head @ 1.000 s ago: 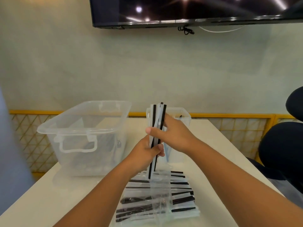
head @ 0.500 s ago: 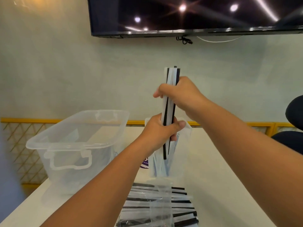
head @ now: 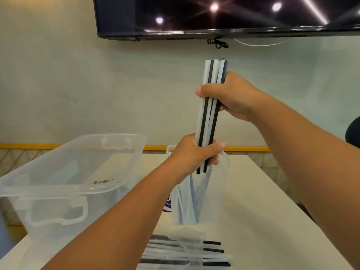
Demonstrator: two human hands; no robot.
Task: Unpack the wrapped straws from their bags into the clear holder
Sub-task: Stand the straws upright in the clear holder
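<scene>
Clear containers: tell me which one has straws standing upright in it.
The tall narrow holder behind the left hand, not the wide handled bin left of it.

Mostly smooth plastic, little gloss.
Straws point(head: 207, 117): smooth white and black wrappers, dull sheen (paper or film, cannot tell). Holder point(head: 218, 191): clear hard plastic. Bin point(head: 48, 201): frosted translucent plastic. Bags point(head: 187, 254): thin clear film, glossy, crinkled. Table point(head: 263, 221): matt cream top. Wall point(head: 78, 84): matt, faintly textured. Screen point(head: 194, 16): glossy black, mirrors lights.
</scene>
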